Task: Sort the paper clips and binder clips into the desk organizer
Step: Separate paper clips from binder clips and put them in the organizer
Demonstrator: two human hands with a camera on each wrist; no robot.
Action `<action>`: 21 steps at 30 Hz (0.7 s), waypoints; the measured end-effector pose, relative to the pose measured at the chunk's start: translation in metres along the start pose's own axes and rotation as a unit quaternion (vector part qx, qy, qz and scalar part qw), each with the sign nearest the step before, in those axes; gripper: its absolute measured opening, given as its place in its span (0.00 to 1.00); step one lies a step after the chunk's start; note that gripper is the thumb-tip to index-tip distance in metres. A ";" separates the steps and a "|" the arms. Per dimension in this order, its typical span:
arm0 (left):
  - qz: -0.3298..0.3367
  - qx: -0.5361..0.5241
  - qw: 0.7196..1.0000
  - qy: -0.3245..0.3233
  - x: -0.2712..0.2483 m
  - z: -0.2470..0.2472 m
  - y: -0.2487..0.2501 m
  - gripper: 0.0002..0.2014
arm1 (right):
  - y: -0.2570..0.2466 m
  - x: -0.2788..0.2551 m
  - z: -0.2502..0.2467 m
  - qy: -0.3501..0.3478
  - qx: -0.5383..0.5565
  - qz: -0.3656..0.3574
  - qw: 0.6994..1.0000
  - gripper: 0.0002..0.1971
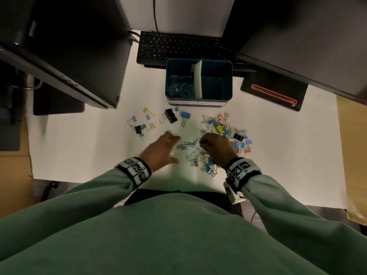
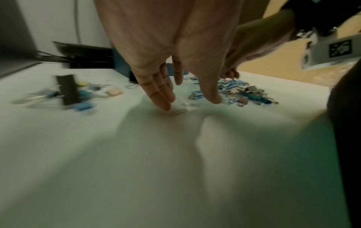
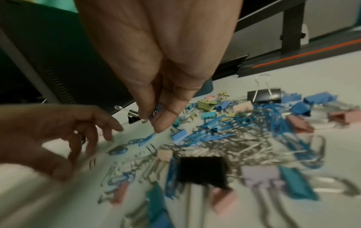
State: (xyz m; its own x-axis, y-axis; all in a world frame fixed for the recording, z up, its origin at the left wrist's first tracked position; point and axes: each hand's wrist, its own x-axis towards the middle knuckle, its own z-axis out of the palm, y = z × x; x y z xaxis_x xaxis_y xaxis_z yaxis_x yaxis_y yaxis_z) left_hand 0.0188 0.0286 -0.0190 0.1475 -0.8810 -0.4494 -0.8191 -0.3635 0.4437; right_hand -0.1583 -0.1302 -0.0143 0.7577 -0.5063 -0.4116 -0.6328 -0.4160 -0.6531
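A white bench (image 1: 83, 147) fills the middle of the head view. At upper centre a blue organizer (image 1: 198, 100) stands on it, a keyboard (image 1: 178, 46) behind. Below lie scattered binder clips (image 1: 170, 116) at centre left and a mixed clip pile (image 1: 224, 128) at centre right.

Head cam looks steeply down from above onto desk (image 1: 79, 151), both hands mid-frame. Wrist cams sit close behind each palm, facing along fingers; both share the clip pile (image 2: 240, 92) beyond fingertips.

Bare desk (image 1: 83, 155) lies left of the hands; clip pile (image 1: 224, 135) crowds the right; organizer (image 1: 198, 101) stands beyond.
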 end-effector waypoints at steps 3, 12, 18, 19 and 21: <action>0.032 0.042 0.998 -0.041 0.026 0.014 0.026 0.40 | -0.019 0.005 -0.013 0.050 0.057 -0.003 0.997 0.05; 0.067 0.025 0.997 -0.013 0.038 0.019 0.032 0.06 | -0.100 0.097 -0.085 0.206 0.084 -0.087 0.971 0.06; 0.013 -0.077 0.997 -0.022 0.033 0.000 0.022 0.05 | -0.092 0.092 -0.070 0.155 -0.058 -0.116 0.979 0.15; 0.004 -0.106 0.994 -0.008 0.029 -0.009 0.020 0.05 | -0.084 0.078 -0.064 0.163 -0.054 -0.127 0.977 0.13; -0.010 -0.166 0.986 0.029 0.023 -0.030 0.019 0.04 | -0.062 0.045 -0.046 0.124 -0.073 -0.111 0.983 0.09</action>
State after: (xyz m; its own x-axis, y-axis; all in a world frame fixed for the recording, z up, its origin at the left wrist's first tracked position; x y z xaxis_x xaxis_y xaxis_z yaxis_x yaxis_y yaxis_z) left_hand 0.0235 -0.0077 0.0027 0.2004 -0.8853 -0.4196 -0.5900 -0.4509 0.6697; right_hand -0.0925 -0.1624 0.0369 0.8296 -0.5511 -0.0899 -0.4854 -0.6323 -0.6039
